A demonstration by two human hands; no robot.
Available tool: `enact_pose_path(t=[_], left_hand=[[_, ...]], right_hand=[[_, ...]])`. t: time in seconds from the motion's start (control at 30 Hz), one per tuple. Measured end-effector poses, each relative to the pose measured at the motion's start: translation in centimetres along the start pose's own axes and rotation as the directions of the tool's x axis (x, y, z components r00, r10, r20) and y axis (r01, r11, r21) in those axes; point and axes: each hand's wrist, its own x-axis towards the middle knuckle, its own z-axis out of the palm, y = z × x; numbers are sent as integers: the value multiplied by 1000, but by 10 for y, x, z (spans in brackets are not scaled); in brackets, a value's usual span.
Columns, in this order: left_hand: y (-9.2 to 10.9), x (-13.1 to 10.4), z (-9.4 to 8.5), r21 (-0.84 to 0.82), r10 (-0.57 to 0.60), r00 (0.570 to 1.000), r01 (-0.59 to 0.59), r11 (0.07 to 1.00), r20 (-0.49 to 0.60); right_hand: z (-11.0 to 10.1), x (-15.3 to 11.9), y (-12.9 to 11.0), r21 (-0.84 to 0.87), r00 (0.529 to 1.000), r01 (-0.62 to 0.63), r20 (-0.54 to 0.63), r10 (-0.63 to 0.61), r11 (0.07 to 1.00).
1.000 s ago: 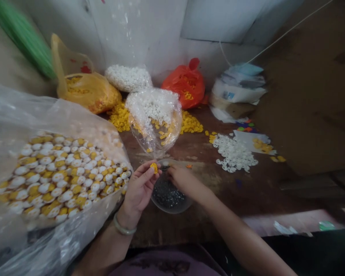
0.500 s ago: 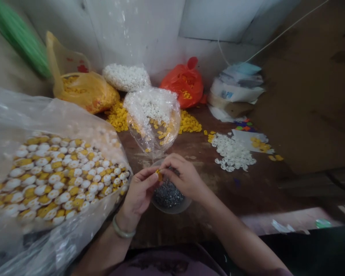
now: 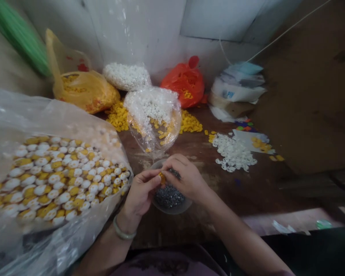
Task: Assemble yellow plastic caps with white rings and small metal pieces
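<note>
Yellow piece (image 3: 161, 178): one, at your left fingertips, above the left part of the bowl (image 3: 176, 210); your fingers cover much of it, so you cannot tell which way it points or how its long axis lies.
Left hand (image 3: 139, 193): one, coming in from near left, thumb and forefinger pinching the piece; one bracelet (image 3: 124, 231) on your wrist.
Right hand (image 3: 188, 179): one, coming in from near right, back turned up, fingers bent, tips meeting at the piece; you cannot tell whether they grip anything.
Bowl: one, under your hands, with dark bits (image 3: 169, 196) too small to count.
Bags: one large clear bag (image 3: 57, 113) at left; one yellow bag (image 3: 102, 94) far left; one red bag (image 3: 182, 82) far, right of the middle.
White pile (image 3: 234, 153): one, right of the bowl, well apart from your hands.
</note>
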Motion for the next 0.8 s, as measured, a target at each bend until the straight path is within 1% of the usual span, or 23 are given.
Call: enact_pose_path(t=[0.3,0.4,0.6,0.73,0.8], left_hand=[[0,0,0,-43,11,1000,-10,999,22],[0,0,-1,-47,15,1000,-14,999,24],[-1,0,-2,-32,8,1000,-8,999,-16],[-1,1,-2,1,21,998,-21,1000,-55],[-1,1,-3,18,10,998,-9,1000,-60]], right_hand=[[5,-1,-2,13,1000,2,-10,-2,1000],[4,-1,-3,14,1000,1,-11,-1,1000],[-4,1,-4,-2,996,52,78,-52,999],[-1,-2,-4,-49,998,58,12,-58,997],[1,-5,-5,-47,999,46,4,-46,998]])
